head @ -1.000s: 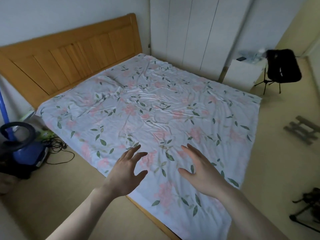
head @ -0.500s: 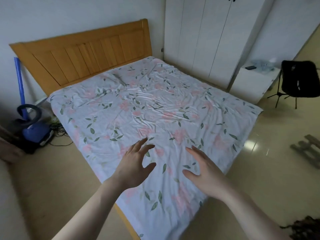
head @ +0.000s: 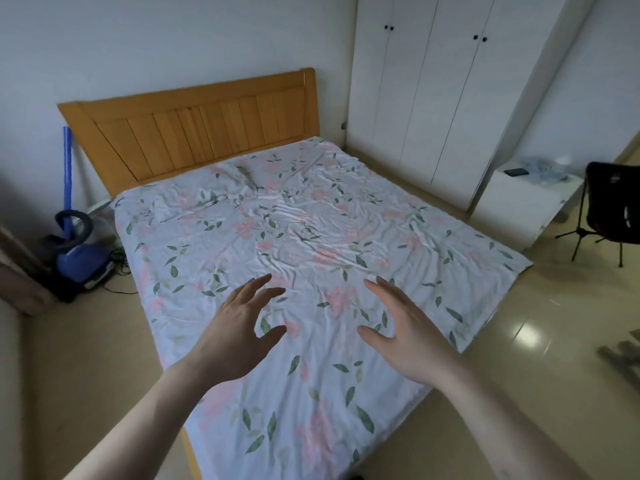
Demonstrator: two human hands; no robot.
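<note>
You have a pale sheet printed with pink flowers and green leaves. It lies spread across the bed, creased mostly toward the headboard, and its near corner hangs over the edge.

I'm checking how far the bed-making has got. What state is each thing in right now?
Floral sheet: spread over the bed, wrinkled.
Left hand: open, fingers spread, over the sheet, holding nothing.
Right hand: open, fingers spread, over the sheet, holding nothing.
Wardrobe doors: closed.
Vacuum cleaner: parked left of the bed.
</note>
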